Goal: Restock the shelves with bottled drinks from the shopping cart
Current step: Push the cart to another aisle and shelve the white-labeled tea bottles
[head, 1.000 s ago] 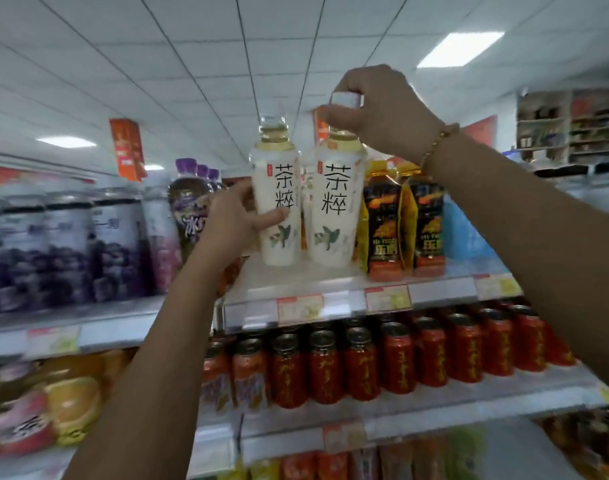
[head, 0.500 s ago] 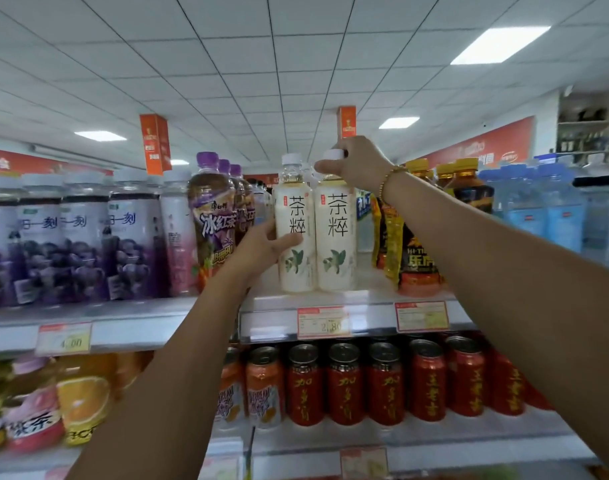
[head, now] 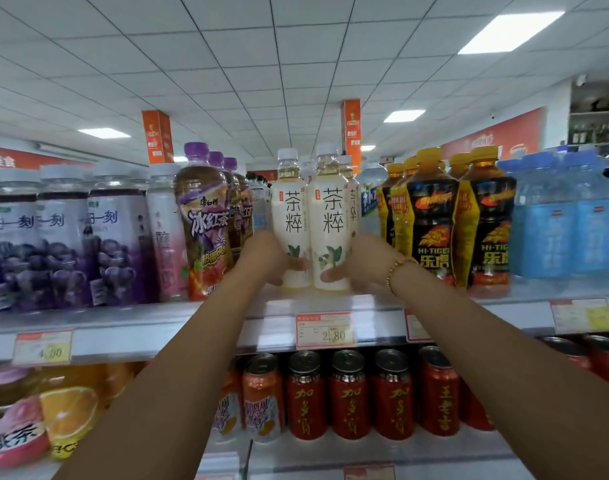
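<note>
Centre frame: left hand (head: 261, 259) grip wrapped low round left white bottle (head: 291, 220); right hand (head: 362, 263) grip wrapped low round right white bottle (head: 332, 220). Smooth matte sleeves, clear necks, pale liquid. Upright, touching, on shelf (head: 379, 320). Purple-capped bottle (head: 204, 220) just left.

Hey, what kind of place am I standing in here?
Probably a supermarket drinks aisle: a shelf packed with bottled drinks, price tags on its edge, rows of red cans below. The left hand and right hand grip two white tea bottles.

Tea bottles (head: 325, 230) on shelf (head: 272, 323), cans (head: 348, 400) beneath, another seemingly behind
</note>
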Action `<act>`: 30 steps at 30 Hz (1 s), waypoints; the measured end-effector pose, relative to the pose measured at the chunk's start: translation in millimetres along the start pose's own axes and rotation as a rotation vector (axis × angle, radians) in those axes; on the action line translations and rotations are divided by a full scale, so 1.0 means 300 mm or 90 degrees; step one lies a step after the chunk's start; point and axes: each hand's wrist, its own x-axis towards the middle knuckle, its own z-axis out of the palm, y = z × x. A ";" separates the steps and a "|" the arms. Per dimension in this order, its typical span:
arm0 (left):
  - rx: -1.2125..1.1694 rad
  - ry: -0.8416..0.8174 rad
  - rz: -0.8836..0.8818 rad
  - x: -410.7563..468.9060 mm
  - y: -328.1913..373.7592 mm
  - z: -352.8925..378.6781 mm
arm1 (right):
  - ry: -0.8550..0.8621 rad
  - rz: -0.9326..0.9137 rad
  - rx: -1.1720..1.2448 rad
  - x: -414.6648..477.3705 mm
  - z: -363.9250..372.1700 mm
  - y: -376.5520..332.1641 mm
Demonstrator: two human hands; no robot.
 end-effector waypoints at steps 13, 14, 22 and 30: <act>0.055 0.024 -0.061 0.218 0.010 0.013 | -0.002 0.094 -0.151 0.322 0.077 -0.053; 0.060 0.034 -0.052 0.235 0.005 0.020 | -0.012 0.101 -0.161 0.339 0.079 -0.055; 0.100 0.096 0.017 0.315 -0.040 0.068 | -0.014 0.100 -0.210 0.409 0.100 -0.053; 0.067 0.117 0.019 0.356 -0.062 0.105 | -0.016 0.118 -0.218 0.444 0.120 -0.045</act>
